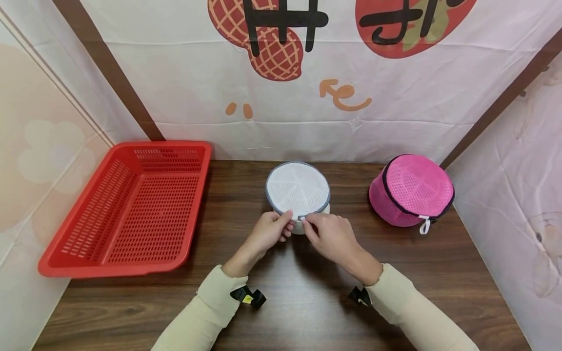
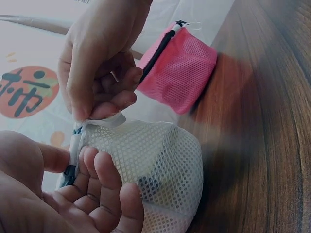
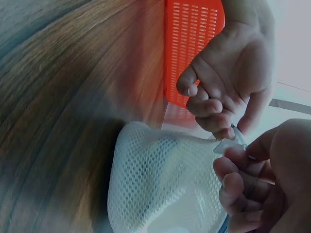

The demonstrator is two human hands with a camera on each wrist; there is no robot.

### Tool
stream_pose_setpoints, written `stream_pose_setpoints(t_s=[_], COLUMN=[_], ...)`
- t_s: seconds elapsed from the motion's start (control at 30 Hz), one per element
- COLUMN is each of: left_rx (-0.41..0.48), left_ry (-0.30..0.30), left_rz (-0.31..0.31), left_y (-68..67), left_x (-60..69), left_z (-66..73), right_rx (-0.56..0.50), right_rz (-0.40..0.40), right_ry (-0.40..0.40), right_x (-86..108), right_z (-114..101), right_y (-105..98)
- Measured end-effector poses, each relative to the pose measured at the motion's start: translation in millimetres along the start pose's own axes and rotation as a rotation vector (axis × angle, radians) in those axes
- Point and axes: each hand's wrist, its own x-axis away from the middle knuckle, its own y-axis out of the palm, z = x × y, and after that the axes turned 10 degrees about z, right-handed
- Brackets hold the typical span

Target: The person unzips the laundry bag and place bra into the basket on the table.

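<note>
White mesh bag [image 1: 297, 187]: on counter [image 1: 239, 204], between red basket [image 1: 114, 270] and pink mesh bag [image 1: 421, 183]
Left hand [image 1: 267, 232]: fingers pinching the rim
Right hand [image 1: 335, 239]: fingers pinching a white tab [image 2: 114, 120] at the rim
Hazards: soft rim could buckle if left pinch slips; mesh could snag if tab is pulled askew
Wall cloth [image 1: 395, 109]: 柿 legible on fruit print [image 2: 30, 92]; head-view characters [image 1: 285, 19] cropped
Bag labels: no lettering legible

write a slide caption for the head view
Left grip and right grip pinch a white mesh bag at its near side, between a red basket and a pink mesh bag.
</note>
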Motion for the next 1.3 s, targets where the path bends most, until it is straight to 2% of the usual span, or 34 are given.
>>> stream_pose_setpoints(t_s=[0.27,0.6,1.0,1.3], left_rx=[0.005,-0.006,-0.028,-0.041], left_ry=[-0.011,-0.022,-0.029,-0.023], left_rz=[-0.032,-0.057,-0.072,-0.083], left_y=[-2.0,-4.1,-5.1,-5.5], left_x=[1.5,3.4,5.4,6.1], left_z=[-3.4,-1.9,-2.1,-3.5], right_rx=[0.022,0.036,0.051,0.059], right_rz=[0.016,0.044,0.021,0.047], right_ry=[-0.053,-0.081,-0.06,-0.067], right_x=[1.5,5.4,8.8,12.1], right_z=[2.8,3.4,4.6,7.2], right_y=[-1.0,-3.2,-2.5,-1.1])
